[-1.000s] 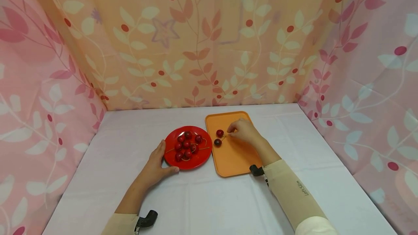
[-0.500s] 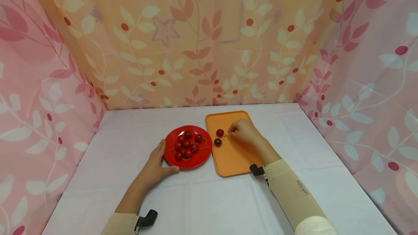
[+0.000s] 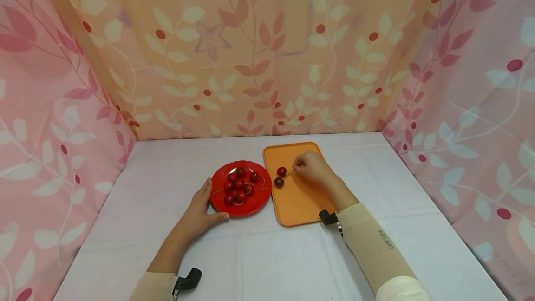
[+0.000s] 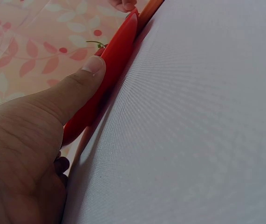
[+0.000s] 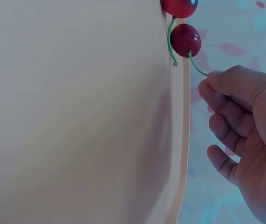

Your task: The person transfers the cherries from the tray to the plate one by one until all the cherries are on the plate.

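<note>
The red plate (image 3: 240, 188) is steadied at its near-left rim by the left hand (image 3: 199, 211), thumb pressed along the edge and fingers lying fairly straight on the counter (image 3: 259, 259). A heap of cherries (image 3: 239, 185) is seen on it, stems crossing. Just right, nearly touching, the orange tray (image 3: 297, 199) is found, with two cherries at its far-left part. The farther cherry (image 3: 282, 171) is held by its stem, pinched in the curled fingertips of the right hand (image 3: 312, 167); the darker cherry (image 3: 278, 182) lies just beside it, near the tray's left lip.

A slip looks possible here: the stem is thin, and a tug could snap it or send the fruit rolling. The two stems lie close in the right wrist view, so the neighbour might be dragged along.

Open room is offered on the tray's near half and on the counter right of it; fabric walls close in the far and lateral sides.
</note>
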Tool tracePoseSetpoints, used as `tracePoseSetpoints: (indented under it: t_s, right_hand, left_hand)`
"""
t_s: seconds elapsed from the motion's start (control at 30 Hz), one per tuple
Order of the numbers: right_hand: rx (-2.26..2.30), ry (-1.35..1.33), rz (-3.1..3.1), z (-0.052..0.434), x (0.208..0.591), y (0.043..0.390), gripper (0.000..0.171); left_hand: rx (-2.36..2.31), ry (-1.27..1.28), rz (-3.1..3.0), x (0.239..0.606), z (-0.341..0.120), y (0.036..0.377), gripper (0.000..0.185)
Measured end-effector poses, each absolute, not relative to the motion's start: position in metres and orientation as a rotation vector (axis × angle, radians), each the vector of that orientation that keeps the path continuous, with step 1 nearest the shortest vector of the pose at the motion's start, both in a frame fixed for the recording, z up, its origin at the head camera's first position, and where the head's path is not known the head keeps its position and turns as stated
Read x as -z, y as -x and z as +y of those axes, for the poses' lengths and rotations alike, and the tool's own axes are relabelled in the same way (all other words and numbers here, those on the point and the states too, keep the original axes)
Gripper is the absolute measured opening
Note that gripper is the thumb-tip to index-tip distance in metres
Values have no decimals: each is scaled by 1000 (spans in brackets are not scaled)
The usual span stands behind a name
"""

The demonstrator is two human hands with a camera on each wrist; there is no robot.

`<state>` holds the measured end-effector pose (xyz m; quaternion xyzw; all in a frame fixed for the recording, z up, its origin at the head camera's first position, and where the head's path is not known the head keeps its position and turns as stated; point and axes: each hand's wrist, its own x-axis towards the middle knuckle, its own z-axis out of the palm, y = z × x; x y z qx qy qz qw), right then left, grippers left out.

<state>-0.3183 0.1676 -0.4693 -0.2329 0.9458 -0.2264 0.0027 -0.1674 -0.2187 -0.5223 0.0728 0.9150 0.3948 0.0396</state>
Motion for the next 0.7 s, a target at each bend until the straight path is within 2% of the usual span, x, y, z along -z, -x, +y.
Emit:
tracePoseSetpoints:
  t_s: [0.7]
  right_hand:
    - [1005, 690, 2921, 162, 458, 314, 4]
  left_hand:
    - [-1211, -224, 2807, 524, -219, 168, 131]
